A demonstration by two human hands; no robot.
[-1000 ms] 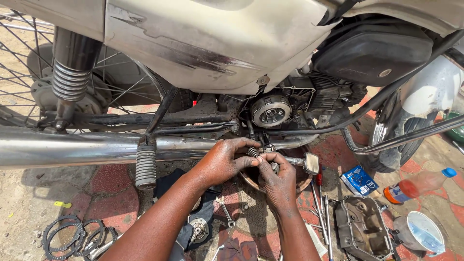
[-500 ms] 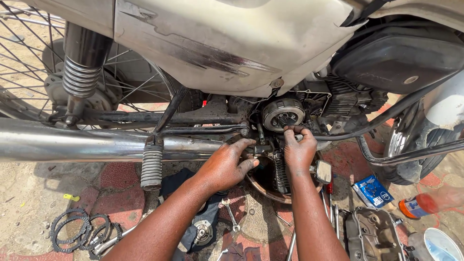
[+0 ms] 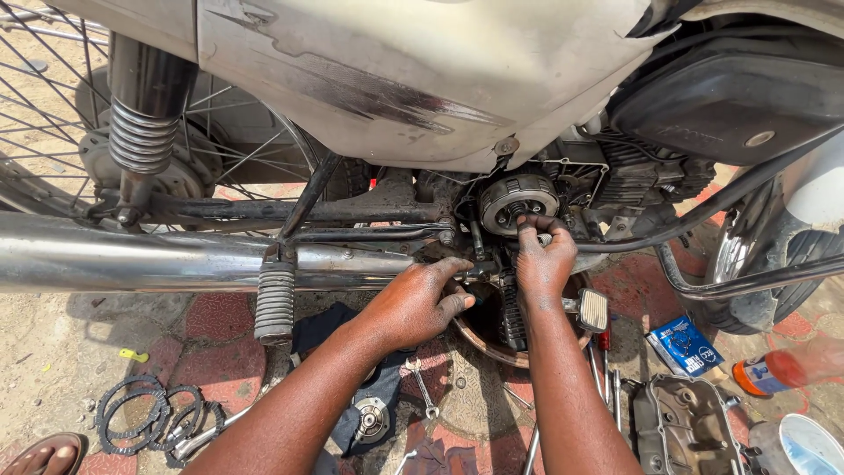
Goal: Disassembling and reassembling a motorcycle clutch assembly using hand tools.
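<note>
Round grey metal clutch assembly [image 3: 519,200] sits exposed low on the motorcycle engine [image 3: 615,180], just under the worn cream side panel [image 3: 396,79] and above the long chrome exhaust pipe [image 3: 132,259]. Its cover appears to be off: a grey cast engine cover [image 3: 681,427] lies open-side up on the red and grey paved ground [image 3: 211,317] at lower right, which would explain why the clutch face is bare and reachable.

The right hand [image 3: 543,259] reaches up from below, with its fingers [image 3: 527,225] curled and its fingertips pressed against the lower rim of the clutch; it seems to pinch a small light-coloured part there, but what that part is cannot be told. The left hand [image 3: 413,303] rests just to the left and lower, half curled, its fingertips [image 3: 462,268] touching the dark linkage beside the engine case; whether it grips anything is hidden.

A shallow brown metal bowl [image 3: 488,339] sits on the ground directly beneath the clutch, probably to catch dripping oil or falling parts. Dark toothed clutch plates [image 3: 145,418] lie in a loose pile at lower left, and a silver spanner [image 3: 424,387] lies close by on a dark cloth [image 3: 330,330], within easy reach of both hands.
</note>
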